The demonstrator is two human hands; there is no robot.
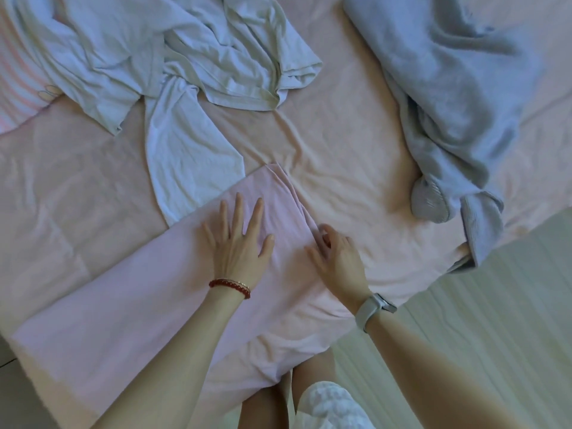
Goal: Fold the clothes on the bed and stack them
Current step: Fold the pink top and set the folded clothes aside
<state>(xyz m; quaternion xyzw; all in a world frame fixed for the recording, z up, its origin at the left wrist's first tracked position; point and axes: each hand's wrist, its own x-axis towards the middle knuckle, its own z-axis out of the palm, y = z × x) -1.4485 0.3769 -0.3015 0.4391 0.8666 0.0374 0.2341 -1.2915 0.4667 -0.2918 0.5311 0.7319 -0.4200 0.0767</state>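
In the head view, a long pale pink cotton garment (133, 305) lies flat on the bed with the peach-pink sheet (356, 156), running from the lower left up to its folded end near the middle. The left hand (236, 239) rests on it with the fingers straight and spread, pressing the cloth down and holding nothing. The right hand (335, 258) is at the right edge of the garment, and its fingers seem to pinch the layered edge (305, 212). To make this fold well, I think the left palm should keep the cloth fixed while the right hand pulls the edge straight, so the layers lie one on another without wrinkles. A crumpled white t-shirt (173, 66) and a grey-blue fleece garment (448, 97) wait further up the bed, not yet folded.
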